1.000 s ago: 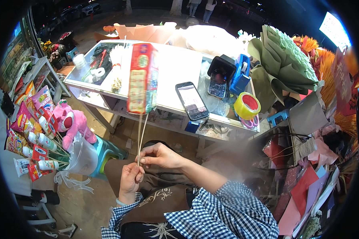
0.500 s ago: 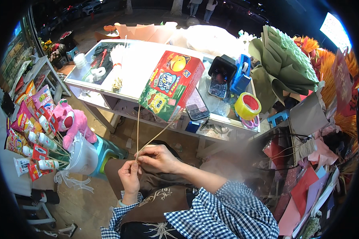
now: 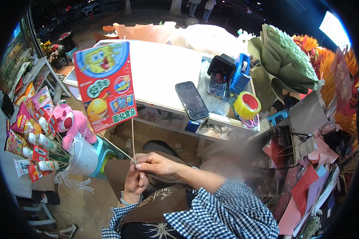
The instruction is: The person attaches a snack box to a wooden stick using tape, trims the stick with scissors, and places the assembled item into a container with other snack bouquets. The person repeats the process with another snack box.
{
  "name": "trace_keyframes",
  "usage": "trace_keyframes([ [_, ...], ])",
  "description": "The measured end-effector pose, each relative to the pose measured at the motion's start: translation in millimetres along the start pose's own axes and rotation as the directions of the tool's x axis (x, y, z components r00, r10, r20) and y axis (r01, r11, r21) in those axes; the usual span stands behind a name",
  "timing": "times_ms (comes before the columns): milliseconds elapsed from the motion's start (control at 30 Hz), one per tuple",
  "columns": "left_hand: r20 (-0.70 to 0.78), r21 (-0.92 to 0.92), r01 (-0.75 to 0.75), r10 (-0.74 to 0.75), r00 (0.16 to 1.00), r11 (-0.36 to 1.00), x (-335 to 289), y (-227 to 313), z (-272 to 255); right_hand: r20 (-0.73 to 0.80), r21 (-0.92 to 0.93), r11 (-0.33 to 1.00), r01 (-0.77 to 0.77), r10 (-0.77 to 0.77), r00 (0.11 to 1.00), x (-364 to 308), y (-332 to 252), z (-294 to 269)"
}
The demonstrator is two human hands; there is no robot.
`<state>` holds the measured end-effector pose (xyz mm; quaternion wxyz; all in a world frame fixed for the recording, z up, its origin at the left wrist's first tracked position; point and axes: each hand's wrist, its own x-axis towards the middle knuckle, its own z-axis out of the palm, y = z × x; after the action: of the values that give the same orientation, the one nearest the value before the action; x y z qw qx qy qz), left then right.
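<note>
A red snack box (image 3: 113, 89) with cartoon pictures stands up in front of me, carried on two thin wooden sticks (image 3: 133, 137) that run down from its lower edge and meet at my fingers. My left hand (image 3: 134, 184) is closed around the lower ends of the sticks. Just above and to the right, my right hand (image 3: 158, 164) pinches the sticks between thumb and fingers, touching the left hand. The box hides part of the white counter behind it. Where the sticks join the box cannot be made out.
On the white counter (image 3: 161, 67) lie a phone (image 3: 192, 100), a second phone in a dark holder (image 3: 218, 81), a blue tape dispenser (image 3: 241, 73) and yellow tape (image 3: 247, 105). Left stands a white bucket (image 3: 83, 155) with snacks on sticks and a pink plush toy (image 3: 71, 123). Wrapping papers crowd the right.
The snack box has swung left and turned from its green and red sides to a red face. The sticks have tilted left with it. Both hands keep their hold at nearly the same place.
</note>
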<state>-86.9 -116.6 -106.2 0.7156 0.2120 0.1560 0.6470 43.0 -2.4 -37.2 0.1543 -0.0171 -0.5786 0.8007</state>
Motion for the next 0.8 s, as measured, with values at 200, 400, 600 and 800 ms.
trace_keyframes([
  [200,-0.325,0.559,-0.047,0.272,0.906,0.827,8,-1,16,-0.186,-0.388,0.907,0.162,-0.249,0.951,-2,-10,-1],
  [400,-0.162,0.766,-0.169,0.441,0.883,0.621,20,33,27,-0.276,-0.639,0.767,0.056,-0.297,0.914,-12,-9,-11],
  [600,-0.069,0.775,-0.104,0.247,0.967,0.624,34,46,51,-0.347,-0.699,0.714,-0.042,-0.286,0.893,-19,13,-4],
  [800,-0.152,0.872,0.057,0.159,0.975,0.486,44,47,63,-0.26,-0.882,0.465,-0.074,-0.349,0.9,-29,17,-3],
])
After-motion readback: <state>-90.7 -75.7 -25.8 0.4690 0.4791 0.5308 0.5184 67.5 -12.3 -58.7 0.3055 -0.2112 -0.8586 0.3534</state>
